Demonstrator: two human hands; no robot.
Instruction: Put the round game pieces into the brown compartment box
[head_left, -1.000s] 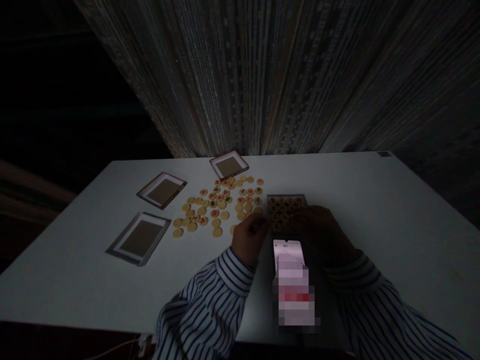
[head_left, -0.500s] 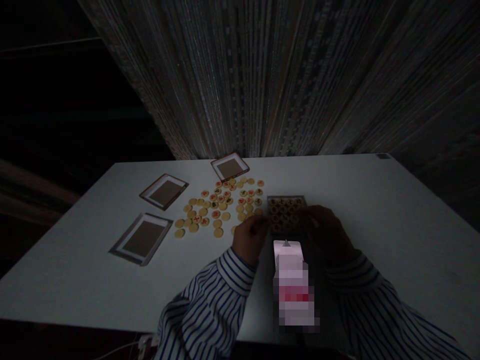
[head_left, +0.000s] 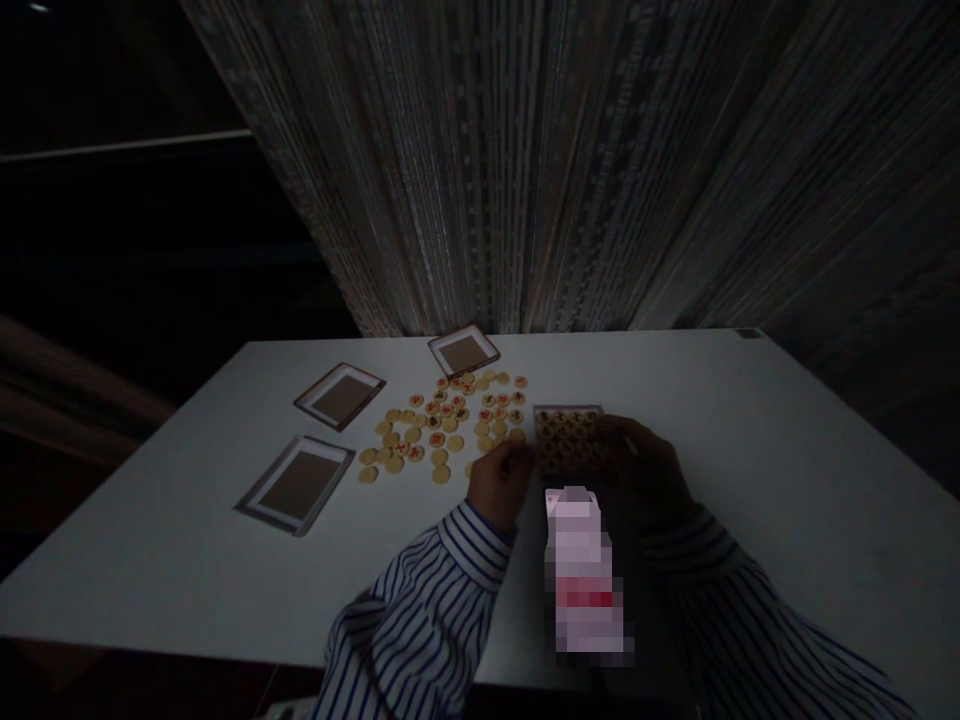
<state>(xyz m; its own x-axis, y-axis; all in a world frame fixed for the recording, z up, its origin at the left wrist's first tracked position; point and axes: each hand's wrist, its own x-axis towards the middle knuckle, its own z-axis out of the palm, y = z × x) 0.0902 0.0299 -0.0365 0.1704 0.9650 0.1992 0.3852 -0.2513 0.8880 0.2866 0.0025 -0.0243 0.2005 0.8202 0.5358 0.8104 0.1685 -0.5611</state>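
- One box (head_left: 568,408), filled with rows of round pieces (head_left: 568,432), lay between both hands.
- The left hand (head_left: 496,488) curled at the box's left; we could not tell whether it gripped anything.
- The right hand (head_left: 651,466) bent its fingers at the right edge; its grip was unclear.
- We counted over forty loose discs (head_left: 441,474), some with red or black characters, too small to read.
- One phone (head_left: 577,555), screen pixelated; three trays (head_left: 300,485).

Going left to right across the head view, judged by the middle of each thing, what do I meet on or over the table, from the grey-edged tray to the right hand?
Grey-edged tray → brown-edged tray → loose round pieces → left hand → box of round pieces → right hand.
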